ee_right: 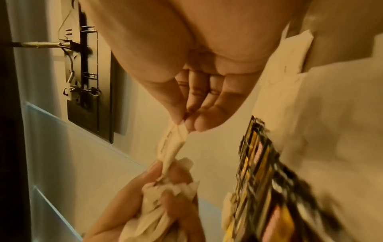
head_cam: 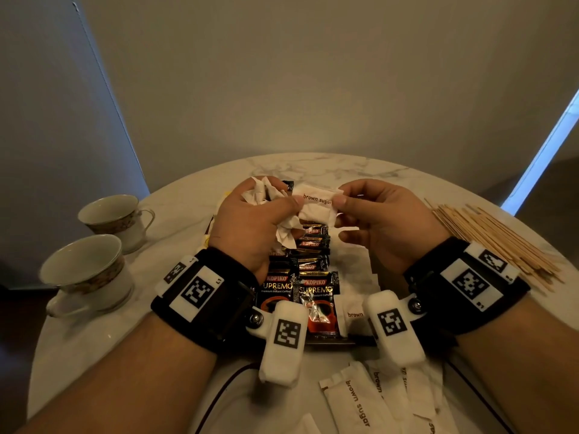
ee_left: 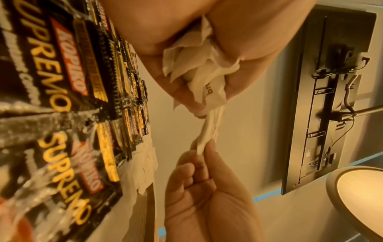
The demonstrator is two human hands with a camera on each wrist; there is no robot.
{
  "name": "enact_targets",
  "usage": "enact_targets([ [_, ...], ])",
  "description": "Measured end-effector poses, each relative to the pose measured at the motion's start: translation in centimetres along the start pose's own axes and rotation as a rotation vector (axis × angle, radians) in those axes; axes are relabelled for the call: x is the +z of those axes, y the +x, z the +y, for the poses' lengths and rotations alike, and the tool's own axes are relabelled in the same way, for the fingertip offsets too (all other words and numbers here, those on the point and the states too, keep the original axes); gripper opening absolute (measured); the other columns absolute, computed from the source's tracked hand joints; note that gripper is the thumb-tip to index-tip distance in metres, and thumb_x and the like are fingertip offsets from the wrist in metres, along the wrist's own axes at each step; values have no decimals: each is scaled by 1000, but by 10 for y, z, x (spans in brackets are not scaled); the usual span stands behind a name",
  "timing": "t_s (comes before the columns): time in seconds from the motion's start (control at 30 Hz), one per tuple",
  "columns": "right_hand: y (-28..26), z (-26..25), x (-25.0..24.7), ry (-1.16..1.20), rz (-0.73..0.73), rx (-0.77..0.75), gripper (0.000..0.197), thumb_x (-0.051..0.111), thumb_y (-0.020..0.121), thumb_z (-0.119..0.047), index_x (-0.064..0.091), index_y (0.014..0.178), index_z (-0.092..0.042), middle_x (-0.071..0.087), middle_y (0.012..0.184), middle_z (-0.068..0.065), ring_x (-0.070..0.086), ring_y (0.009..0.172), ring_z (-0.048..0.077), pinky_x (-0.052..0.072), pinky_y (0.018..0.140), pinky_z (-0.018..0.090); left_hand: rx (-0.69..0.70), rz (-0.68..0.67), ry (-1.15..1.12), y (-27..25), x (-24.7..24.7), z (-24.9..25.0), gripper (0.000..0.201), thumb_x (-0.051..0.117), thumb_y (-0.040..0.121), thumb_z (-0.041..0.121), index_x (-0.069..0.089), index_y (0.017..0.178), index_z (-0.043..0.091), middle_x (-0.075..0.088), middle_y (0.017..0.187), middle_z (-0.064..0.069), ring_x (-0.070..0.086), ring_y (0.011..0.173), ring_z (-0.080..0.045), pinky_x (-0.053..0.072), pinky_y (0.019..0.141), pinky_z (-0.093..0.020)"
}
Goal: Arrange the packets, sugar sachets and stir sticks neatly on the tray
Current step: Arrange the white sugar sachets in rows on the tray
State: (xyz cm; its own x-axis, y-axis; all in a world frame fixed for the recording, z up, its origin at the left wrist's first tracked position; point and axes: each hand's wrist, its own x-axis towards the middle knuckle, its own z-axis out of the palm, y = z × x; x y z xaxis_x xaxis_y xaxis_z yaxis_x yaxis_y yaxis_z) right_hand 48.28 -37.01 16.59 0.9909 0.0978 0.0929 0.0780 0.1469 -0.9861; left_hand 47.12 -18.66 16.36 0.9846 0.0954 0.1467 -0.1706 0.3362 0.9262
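My left hand [head_cam: 282, 202] grips a crumpled bunch of white sugar sachets [head_cam: 266, 195] and its thumb pinches one end of a brown sugar sachet [head_cam: 316, 203]. The right hand [head_cam: 343, 197] pinches the other end of that sachet [ee_right: 172, 144], which is held stretched between the hands above the tray [head_cam: 329, 341]. Black Kopiko coffee packets [head_cam: 300, 286] lie overlapped in two columns on the tray. In the left wrist view the bunch [ee_left: 199, 73] bulges out of my fist. A heap of wooden stir sticks [head_cam: 488, 236] lies on the table to the right.
Two teacups [head_cam: 84, 274] [head_cam: 112, 214] stand at the left of the round marble table [head_cam: 313, 167]. Several loose brown sugar sachets [head_cam: 357, 402] lie near the front edge, and one sachet [head_cam: 352, 314] sits beside the coffee packets. A dark cable [head_cam: 219, 396] runs below my left wrist.
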Motion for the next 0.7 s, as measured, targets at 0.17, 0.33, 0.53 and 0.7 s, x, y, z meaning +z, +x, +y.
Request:
enact_targets([
  [0.17,40,-8,-39,-153,290,-21,13,72,91,-3,70,84,-14,61,72,2,50,56,12,45,50,26,-30,11,-21,6,-8,2,18,69,91,-4,59,95,11,64,91,-23,69,64,-24,49,43,-27],
  [0.33,71,2,-88,-322,439,288,15,64,95,1,70,90,-12,61,80,8,49,58,14,45,54,28,-23,20,-29,8,-10,3,17,68,93,-2,56,100,9,59,101,-31,63,54,-20,43,38,-23],
  [0.53,75,18,-92,-410,392,470,12,59,98,1,69,96,-5,67,102,18,53,65,17,47,57,28,2,17,-28,9,-10,2,16,68,92,-3,57,94,9,60,96,-27,67,61,-23,48,42,-26],
  [0.7,74,20,-90,-397,423,517,11,60,96,3,69,102,0,65,89,15,57,65,16,53,63,27,12,42,-29,11,-11,3,18,69,91,-3,59,90,11,65,86,-17,71,70,-26,52,47,-27],
])
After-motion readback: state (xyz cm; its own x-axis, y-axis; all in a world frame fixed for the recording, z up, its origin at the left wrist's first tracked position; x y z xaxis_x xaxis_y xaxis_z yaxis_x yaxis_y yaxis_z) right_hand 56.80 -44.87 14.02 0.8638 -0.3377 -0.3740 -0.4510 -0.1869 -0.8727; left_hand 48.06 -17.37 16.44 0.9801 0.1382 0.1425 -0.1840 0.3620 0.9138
